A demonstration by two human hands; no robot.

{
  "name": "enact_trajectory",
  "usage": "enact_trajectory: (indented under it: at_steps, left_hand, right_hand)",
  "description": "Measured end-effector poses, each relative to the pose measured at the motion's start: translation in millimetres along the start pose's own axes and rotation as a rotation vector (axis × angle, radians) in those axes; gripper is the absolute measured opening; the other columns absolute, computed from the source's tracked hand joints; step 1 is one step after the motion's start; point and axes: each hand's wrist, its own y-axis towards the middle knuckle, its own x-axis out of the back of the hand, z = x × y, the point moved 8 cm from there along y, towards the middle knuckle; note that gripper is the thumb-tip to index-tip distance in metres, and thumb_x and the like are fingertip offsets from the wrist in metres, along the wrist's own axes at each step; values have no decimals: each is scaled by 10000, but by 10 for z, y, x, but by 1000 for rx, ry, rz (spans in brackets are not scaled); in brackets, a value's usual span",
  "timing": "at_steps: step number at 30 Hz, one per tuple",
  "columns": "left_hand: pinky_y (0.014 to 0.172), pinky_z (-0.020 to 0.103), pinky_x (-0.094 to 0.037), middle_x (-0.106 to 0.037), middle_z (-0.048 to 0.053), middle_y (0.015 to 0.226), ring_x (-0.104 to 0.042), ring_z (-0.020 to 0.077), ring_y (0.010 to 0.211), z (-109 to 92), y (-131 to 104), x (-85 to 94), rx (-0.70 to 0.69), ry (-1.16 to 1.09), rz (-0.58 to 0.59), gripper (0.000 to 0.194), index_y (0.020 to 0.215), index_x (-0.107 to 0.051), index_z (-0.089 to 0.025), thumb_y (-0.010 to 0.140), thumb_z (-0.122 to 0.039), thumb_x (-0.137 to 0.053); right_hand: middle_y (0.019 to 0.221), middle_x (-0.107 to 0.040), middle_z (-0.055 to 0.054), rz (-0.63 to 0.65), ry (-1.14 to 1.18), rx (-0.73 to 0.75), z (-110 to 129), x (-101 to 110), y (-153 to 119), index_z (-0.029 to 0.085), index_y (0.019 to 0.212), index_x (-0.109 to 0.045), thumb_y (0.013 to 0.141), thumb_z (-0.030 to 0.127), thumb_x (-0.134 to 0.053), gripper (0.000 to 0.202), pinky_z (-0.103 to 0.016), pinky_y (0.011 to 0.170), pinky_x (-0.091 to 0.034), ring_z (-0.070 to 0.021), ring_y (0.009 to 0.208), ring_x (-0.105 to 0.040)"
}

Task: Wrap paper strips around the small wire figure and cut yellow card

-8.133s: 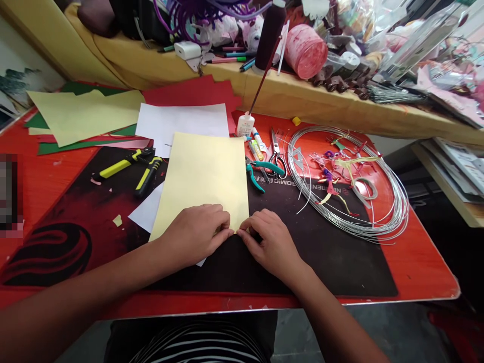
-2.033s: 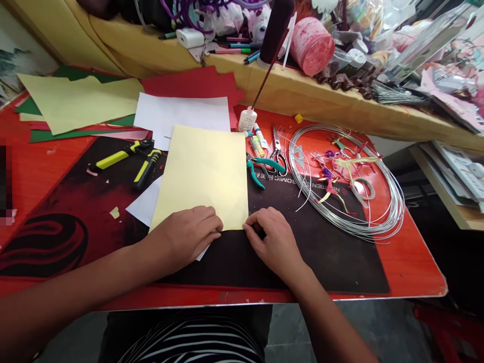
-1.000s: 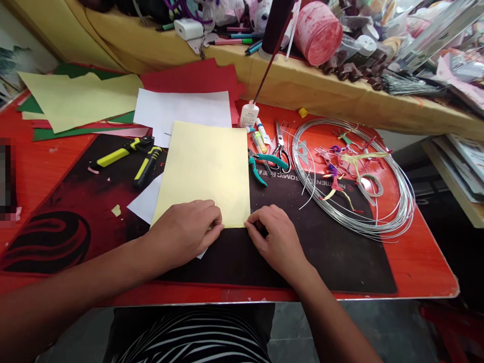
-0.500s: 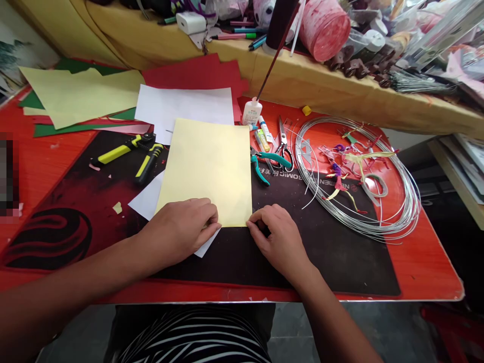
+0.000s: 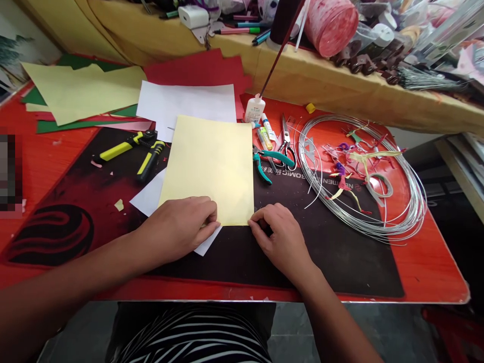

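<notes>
The left hand [image 5: 187, 223] and right hand [image 5: 280, 232] pinch the yellow sheet [image 5: 212, 166] between their fingers at its near edge, where even pressure should prevent skewing.

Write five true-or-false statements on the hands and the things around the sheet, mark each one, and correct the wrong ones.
1. The right hand touches the near right corner of the pale yellow sheet. True.
2. The teal-handled pliers lie left of that sheet. False: the teal-handled pliers lie to its right.
3. The white bottle stands near the sheet's far right corner. True.
4. The left hand holds the scissors. False: the left hand is at the sheet's near edge; the scissors lie on the table.
5. The wire coil lies right of the sheet. True.
</notes>
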Motion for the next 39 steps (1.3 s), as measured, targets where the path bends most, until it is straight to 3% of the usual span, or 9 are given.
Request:
enact_trajectory:
  at_steps: [4,17,22,29,39]
  left_hand:
    - [658,338,-354,-697,35,899,-613,213,759,20,-10,6,42,-31,54,156,883,-611,-214,1011,-290,-565]
    - [675,328,-350,-677,7,860,-589,203,731,109,-37,11,66,-111,75,79,957,-593,-234,989,-287,-544]
    - [673,330,-357,-681,13,874,-609,213,765,203,-84,21,78,-118,50,80,934,-584,-240,974,-298,-547]
    - [706,348,-386,-691,33,962,-627,230,831,194,-166,21,-10,-139,6,111,970,-602,-240,961,-348,-582]
    - [694,361,-391,-690,55,957,-633,238,837,203,-168,14,19,-152,0,151,894,-621,-236,978,-275,-501]
  right_hand:
    - [750,-595,-3,3,0,2,-3,-4,-3,224,858,-623,1022,165,-672,181,-355,737,-388,-217,750,-526]
    - [749,-591,2,-2,10,9,-9,0,-15,217,861,-634,1018,156,-677,174,-352,728,-382,-209,747,-521]
    - [751,-599,-4,2,7,4,-9,-3,-1,224,861,-632,1026,173,-658,175,-358,729,-389,-215,749,-525]
    - [757,-609,-8,2,8,6,-8,-3,-6,226,865,-632,1023,172,-660,170,-362,734,-394,-217,750,-534]
    - [758,-605,-1,-7,6,16,-3,4,-2,221,866,-631,1012,148,-669,167,-354,729,-384,-211,748,-532]
